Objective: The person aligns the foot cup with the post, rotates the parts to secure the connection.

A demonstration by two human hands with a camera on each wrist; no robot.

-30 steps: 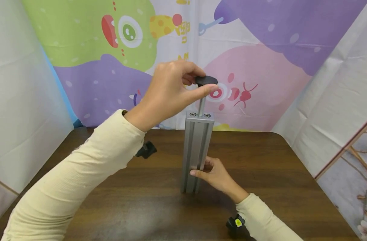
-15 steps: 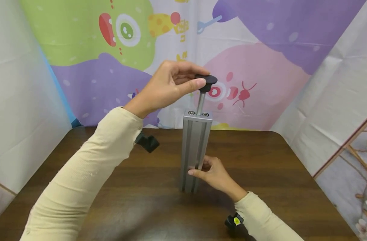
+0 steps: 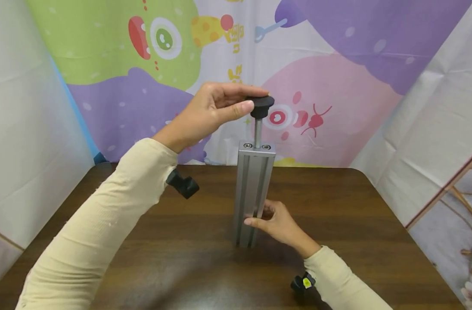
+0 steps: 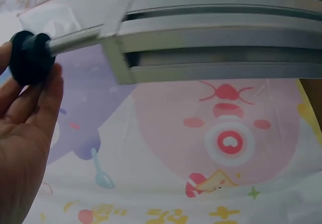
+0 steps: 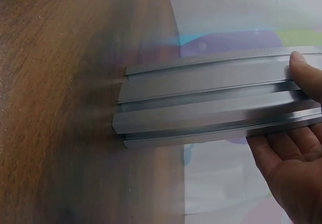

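An aluminium extrusion (image 3: pixel 255 181) with slots along its sides stands upright on the brown table. Its top end carries an end plate (image 3: pixel 257 151) with two screws in it. From the plate's middle rises a threaded rod (image 3: pixel 258 131), capped by the round black base of a levelling foot (image 3: pixel 261 106). My left hand (image 3: pixel 205 113) pinches this base at its rim with thumb and fingers; the left wrist view shows the base (image 4: pixel 32 63) between them. Lower down, my right hand (image 3: pixel 280 226) grips the extrusion from the right, thumb on its near face.
The wooden table (image 3: pixel 174 249) reaches back to a cartoon-printed curtain (image 3: pixel 321 86). Pale cloth walls (image 3: pixel 15 129) stand at both sides. A black wrist mount (image 3: pixel 183 184) hangs under the left sleeve, and another (image 3: pixel 302 283) sits at the right wrist.
My left thumb has slid back leftward along the black base's rim, and the hand has shifted slightly left. More of the base's underside shows. My right hand keeps its hold on the extrusion.
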